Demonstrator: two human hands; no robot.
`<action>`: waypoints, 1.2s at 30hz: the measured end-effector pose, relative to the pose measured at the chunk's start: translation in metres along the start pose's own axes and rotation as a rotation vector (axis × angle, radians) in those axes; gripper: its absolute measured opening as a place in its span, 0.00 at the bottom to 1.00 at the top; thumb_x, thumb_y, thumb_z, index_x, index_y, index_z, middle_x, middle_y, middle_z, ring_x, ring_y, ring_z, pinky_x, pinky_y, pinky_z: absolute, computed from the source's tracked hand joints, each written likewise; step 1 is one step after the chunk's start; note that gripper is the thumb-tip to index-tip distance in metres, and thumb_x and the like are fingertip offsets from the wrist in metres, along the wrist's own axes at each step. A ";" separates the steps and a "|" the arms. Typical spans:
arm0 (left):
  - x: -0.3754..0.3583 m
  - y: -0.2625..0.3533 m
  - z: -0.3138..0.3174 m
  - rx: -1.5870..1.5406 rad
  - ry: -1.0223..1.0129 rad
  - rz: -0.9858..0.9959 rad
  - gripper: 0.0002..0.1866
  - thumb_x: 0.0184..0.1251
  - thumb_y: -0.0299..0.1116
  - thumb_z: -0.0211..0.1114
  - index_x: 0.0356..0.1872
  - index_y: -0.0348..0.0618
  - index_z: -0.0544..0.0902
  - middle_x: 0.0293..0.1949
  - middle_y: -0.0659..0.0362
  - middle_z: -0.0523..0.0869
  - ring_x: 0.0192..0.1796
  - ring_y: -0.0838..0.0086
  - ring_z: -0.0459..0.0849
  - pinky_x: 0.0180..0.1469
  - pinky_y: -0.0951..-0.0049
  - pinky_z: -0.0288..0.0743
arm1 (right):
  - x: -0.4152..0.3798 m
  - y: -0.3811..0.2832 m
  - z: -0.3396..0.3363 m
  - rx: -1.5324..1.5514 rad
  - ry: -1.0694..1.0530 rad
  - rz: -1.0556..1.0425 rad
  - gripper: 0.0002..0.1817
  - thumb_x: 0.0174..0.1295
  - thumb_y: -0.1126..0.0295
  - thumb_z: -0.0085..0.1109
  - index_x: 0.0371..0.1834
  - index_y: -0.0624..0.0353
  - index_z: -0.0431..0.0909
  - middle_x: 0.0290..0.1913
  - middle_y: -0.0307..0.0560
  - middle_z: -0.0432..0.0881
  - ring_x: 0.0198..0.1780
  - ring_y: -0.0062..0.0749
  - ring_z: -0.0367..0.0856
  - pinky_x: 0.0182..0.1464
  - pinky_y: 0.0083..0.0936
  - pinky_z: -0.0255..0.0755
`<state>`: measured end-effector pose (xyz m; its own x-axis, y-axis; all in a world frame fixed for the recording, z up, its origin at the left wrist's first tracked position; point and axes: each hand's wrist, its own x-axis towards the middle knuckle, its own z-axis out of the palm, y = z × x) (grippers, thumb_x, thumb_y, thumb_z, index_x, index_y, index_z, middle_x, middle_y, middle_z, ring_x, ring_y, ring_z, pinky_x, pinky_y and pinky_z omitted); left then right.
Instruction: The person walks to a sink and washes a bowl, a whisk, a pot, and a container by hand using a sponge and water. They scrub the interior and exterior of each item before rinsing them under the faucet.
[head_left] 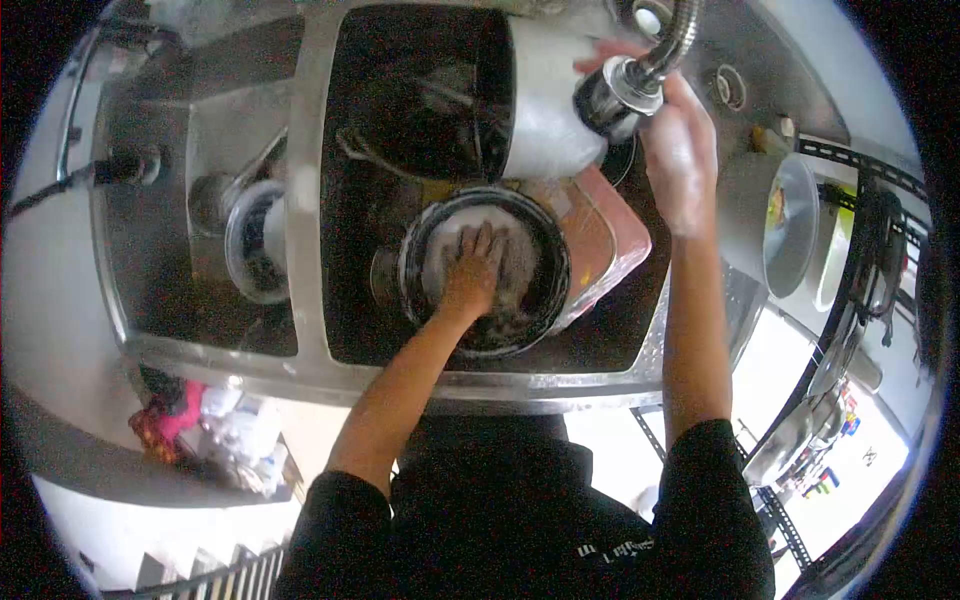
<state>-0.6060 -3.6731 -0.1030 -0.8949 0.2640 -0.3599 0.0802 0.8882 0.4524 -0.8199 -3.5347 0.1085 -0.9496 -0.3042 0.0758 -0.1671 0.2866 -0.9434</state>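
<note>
My left hand [472, 268] reaches down into a round dark-rimmed bowl [548, 290] in the sink. Its fingers lie stretched out over whitish, cloudy suds or water inside. My right hand [680, 165], wet and whitened with foam, is wrapped round the black and chrome spray head [618, 95] of a tap with a coiled metal hose [683, 30]. Part of that grip is hidden behind the spray head. A large metal pot [550, 110] lies on its side just beyond the bowl. Beside the bowl, a pink rectangular container [615, 230] sits partly under the pot.
The sink's steel divider [308, 200] separates off a left basin holding a clear bowl [258, 245]. To the right stands a whitish bucket [795, 225]. A black rack [850, 330] with hanging pans lines the right side. The sink's front edge [500, 385] runs before my body.
</note>
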 end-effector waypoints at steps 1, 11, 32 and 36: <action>0.003 0.000 0.000 0.049 0.039 0.021 0.32 0.59 0.30 0.55 0.67 0.49 0.59 0.68 0.49 0.58 0.68 0.45 0.55 0.63 0.40 0.55 | -0.008 -0.023 0.009 -0.154 -0.075 -0.098 0.30 0.64 0.47 0.44 0.52 0.65 0.72 0.41 0.49 0.82 0.45 0.29 0.77 0.51 0.23 0.67; -0.029 0.001 0.004 -0.115 -0.331 0.059 0.20 0.58 0.30 0.55 0.53 0.41 0.77 0.63 0.44 0.65 0.62 0.44 0.65 0.67 0.46 0.52 | -0.045 0.018 0.014 0.124 0.008 0.169 0.37 0.63 0.40 0.39 0.60 0.65 0.64 0.48 0.57 0.78 0.46 0.39 0.78 0.52 0.33 0.68; -0.025 0.011 0.005 -0.345 -0.259 -0.024 0.28 0.59 0.30 0.57 0.63 0.40 0.65 0.68 0.49 0.57 0.67 0.49 0.59 0.61 0.45 0.62 | -0.159 0.117 0.073 -0.427 -0.033 0.181 0.16 0.51 0.82 0.48 0.45 0.67 0.74 0.41 0.66 0.79 0.45 0.60 0.76 0.50 0.44 0.70; 0.008 -0.014 0.016 -0.436 0.204 -0.202 0.32 0.48 0.22 0.59 0.60 0.34 0.65 0.62 0.37 0.63 0.63 0.42 0.63 0.63 0.50 0.59 | -0.171 0.134 0.070 -0.425 -0.031 0.250 0.20 0.52 0.85 0.49 0.51 0.66 0.71 0.49 0.66 0.75 0.55 0.58 0.71 0.53 0.35 0.68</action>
<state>-0.6070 -3.6776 -0.1254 -0.9445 -0.0142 -0.3283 -0.2546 0.6632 0.7038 -0.6610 -3.5082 -0.0535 -0.9671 -0.2038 -0.1521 -0.0344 0.6973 -0.7160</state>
